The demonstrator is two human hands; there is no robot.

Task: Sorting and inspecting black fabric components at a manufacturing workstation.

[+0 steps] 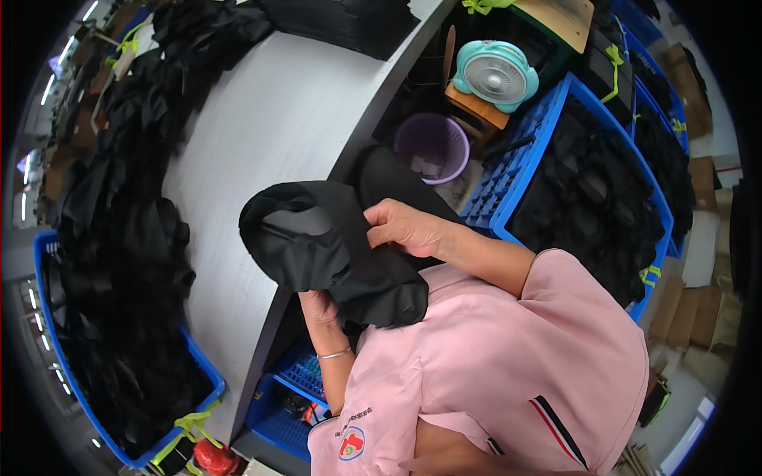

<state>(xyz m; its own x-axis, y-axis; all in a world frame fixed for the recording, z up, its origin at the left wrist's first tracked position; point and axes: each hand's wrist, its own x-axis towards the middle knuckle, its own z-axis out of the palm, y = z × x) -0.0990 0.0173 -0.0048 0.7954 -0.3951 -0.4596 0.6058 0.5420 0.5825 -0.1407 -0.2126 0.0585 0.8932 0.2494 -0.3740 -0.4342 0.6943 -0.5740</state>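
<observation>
Both my hands hold a piece of black fabric (313,238) up over the edge of a grey table (262,127). My right hand (406,228) pinches its upper right part, fingers curled over the cloth. My left hand (319,308), with a thin bracelet on the wrist, grips it from below and is partly hidden by the hanging cloth. The fabric is bunched and folded over itself. My pink shirt (492,357) fills the lower right.
A long heap of black fabric pieces (127,230) runs along the table's left side into a blue crate (202,369). Right of the table stand a purple basket (432,147), a teal fan (496,75) on a wooden stool, and a blue crate of black cloth (556,119).
</observation>
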